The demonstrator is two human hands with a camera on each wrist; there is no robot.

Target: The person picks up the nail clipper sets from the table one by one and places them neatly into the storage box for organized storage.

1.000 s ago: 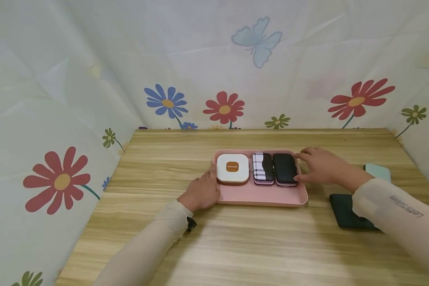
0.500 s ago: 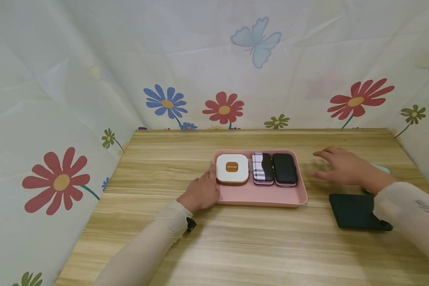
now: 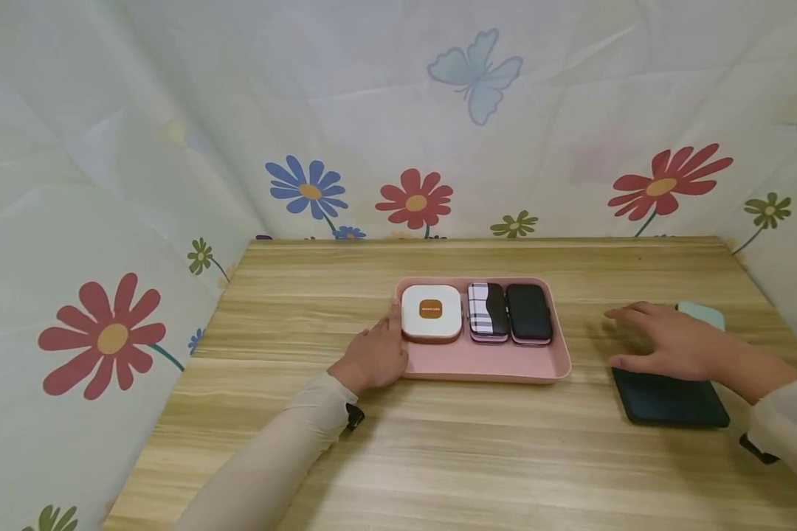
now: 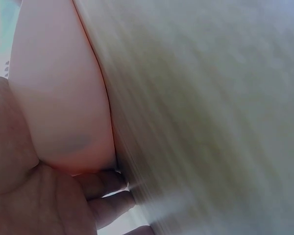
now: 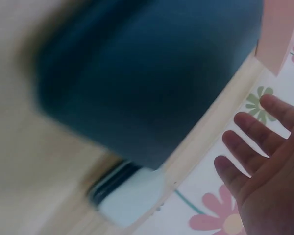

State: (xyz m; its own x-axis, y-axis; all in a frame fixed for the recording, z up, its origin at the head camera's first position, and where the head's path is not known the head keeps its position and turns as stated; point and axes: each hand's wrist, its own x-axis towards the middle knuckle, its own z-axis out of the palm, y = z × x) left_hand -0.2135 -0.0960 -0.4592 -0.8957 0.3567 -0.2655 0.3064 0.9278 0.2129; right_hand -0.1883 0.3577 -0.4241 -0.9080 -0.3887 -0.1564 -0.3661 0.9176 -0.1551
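My left hand [image 3: 372, 352] rests against the left wall of a pink tray [image 3: 478, 361]; the left wrist view shows the palm and fingers along that wall. In the tray stand a white square manicure case [image 3: 432, 328], a plaid-and-black case [image 3: 488, 316] and a black case [image 3: 530, 316], side by side. To the right of the tray, my right hand [image 3: 680, 343] is above a dark green flat case [image 3: 674, 402], fingers spread and holding nothing. Behind it a mint green case [image 3: 702, 313] is partly hidden by that hand; its dark edge shows in the right wrist view.
The wooden table [image 3: 438, 457] bears everything. A white curtain [image 3: 558, 110] with printed flowers and a butterfly encloses its back and sides. A strip of bare tray floor lies along its front.
My right hand has let go of the black case's side at the tray and moved right and nearer, over the dark green case. My left hand stays at the tray.
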